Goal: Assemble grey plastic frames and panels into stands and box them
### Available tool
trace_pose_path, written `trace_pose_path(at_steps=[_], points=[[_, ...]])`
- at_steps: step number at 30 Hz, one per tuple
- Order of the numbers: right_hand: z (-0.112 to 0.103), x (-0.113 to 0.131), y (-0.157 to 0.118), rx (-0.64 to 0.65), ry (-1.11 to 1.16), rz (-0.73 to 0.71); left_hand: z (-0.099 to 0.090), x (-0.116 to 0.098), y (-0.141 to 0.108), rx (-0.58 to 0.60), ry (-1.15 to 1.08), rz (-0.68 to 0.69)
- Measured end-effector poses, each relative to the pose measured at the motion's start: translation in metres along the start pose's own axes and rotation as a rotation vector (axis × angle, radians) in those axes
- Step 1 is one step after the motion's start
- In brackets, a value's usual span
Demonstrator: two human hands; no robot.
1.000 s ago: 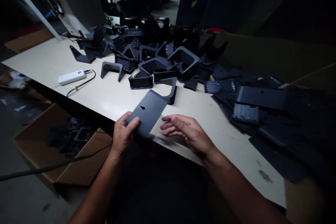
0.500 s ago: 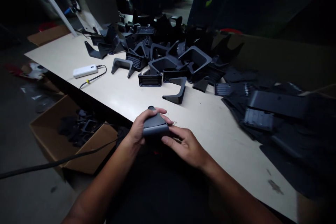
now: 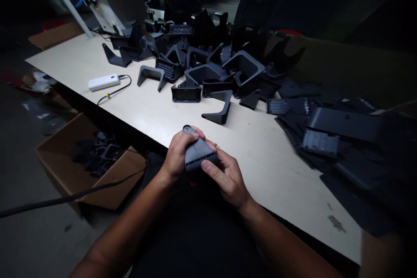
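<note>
A dark grey plastic bracket [image 3: 198,153] is held between both hands in front of my body, near the table's front edge. Its triangular side faces up, with a round hole at the far tip and a row of small slots along the near edge. My left hand [image 3: 178,152] wraps round its left side, thumb on top. My right hand [image 3: 230,176] grips the lower right corner, thumb on the near face. Beyond them, a heap of similar brackets [image 3: 243,67] covers the table's back, and one bracket [image 3: 221,110] lies closest to my hands.
A white device [image 3: 104,82] with a black cable lies on the left of the pale table [image 3: 280,186]. Flat dark parts [image 3: 345,128] are stacked at the right. Below left stands a cardboard box [image 3: 61,165] of dark parts, with a black cable [image 3: 81,195] across it.
The bracket has been turned in my hands, so its triangular side and slotted edge now show more. My right thumb has moved onto its near edge. The view has shifted slightly.
</note>
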State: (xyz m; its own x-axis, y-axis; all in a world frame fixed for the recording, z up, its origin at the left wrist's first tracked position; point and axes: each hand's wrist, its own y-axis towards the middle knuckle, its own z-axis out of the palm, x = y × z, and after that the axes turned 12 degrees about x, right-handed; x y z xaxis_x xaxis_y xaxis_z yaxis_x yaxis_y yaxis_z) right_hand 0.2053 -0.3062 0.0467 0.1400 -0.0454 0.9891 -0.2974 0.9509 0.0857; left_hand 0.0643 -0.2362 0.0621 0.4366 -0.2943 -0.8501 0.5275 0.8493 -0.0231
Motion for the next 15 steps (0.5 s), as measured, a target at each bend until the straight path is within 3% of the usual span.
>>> trace_pose_path(at_steps=[7,15], points=[[0.006,0.013,0.004,-0.006,0.018,0.066,0.004,-0.008,-0.007,0.002,0.025,0.046],[0.022,0.008,-0.01,-0.092,0.071,0.067,0.004,-0.013,-0.007,0.123,0.047,-0.005]])
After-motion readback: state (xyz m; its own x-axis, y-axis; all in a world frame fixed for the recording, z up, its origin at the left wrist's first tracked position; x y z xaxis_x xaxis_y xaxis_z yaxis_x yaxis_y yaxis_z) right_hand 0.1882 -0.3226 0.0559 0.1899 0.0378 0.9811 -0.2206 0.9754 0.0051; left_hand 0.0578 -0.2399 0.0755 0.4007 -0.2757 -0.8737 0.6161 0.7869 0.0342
